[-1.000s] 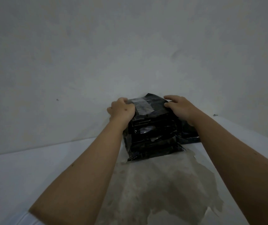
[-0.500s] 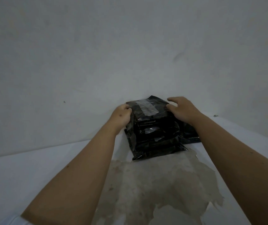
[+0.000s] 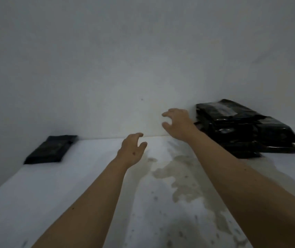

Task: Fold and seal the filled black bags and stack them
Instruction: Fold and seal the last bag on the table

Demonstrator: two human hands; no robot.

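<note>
One lone black bag [image 3: 51,149] lies flat, long axis toward the wall [image 3: 107,59].

Both bare forearms stretched forward, left hand [image 3: 132,149] with fingers loosely curled, holding nothing, right hand [image 3: 178,123] farther ahead, fingers spread and curved, empty

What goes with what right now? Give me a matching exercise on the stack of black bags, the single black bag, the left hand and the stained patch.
Things:
1. stack of black bags
2. single black bag
3. left hand
4. stained patch

Places or states:
A. far left on the table, by the wall
B. on the tabletop between the forearms
C. far right, against the wall
D. empty, fingers loosely curled

Pairs: 1-C, 2-A, 3-D, 4-B
</note>
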